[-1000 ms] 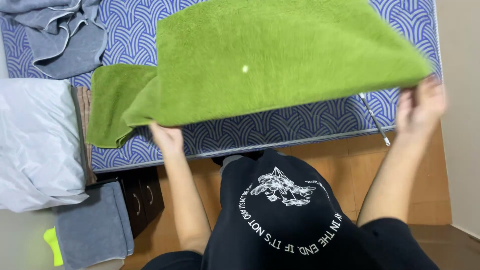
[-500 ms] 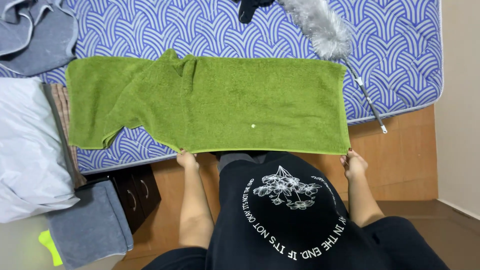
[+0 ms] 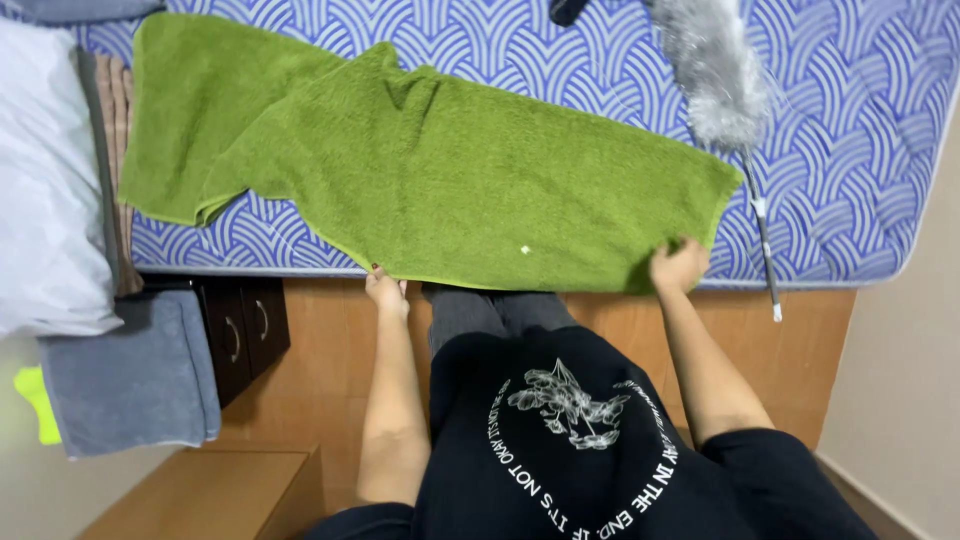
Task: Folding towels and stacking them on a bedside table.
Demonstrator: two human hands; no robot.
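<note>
A green towel [image 3: 480,190] lies spread flat on the blue wave-patterned mattress [image 3: 860,170], its near edge along the mattress side. My left hand [image 3: 386,291] pinches that edge at the towel's near left corner. My right hand [image 3: 678,266] grips the near right corner, fingers curled on the fabric. A second green towel [image 3: 190,110] lies partly under the first one's left end.
A grey feather duster [image 3: 715,80] with a thin handle [image 3: 764,250] lies on the mattress to the right. A white bundle [image 3: 45,180], a grey folded cloth [image 3: 130,370] and a dark drawer cabinet [image 3: 245,335] are at the left. The wooden bed frame [image 3: 800,350] runs below.
The towel, held up in the air a second ago, has been lowered and laid flat on the mattress. Both hands came down to its near edge.
</note>
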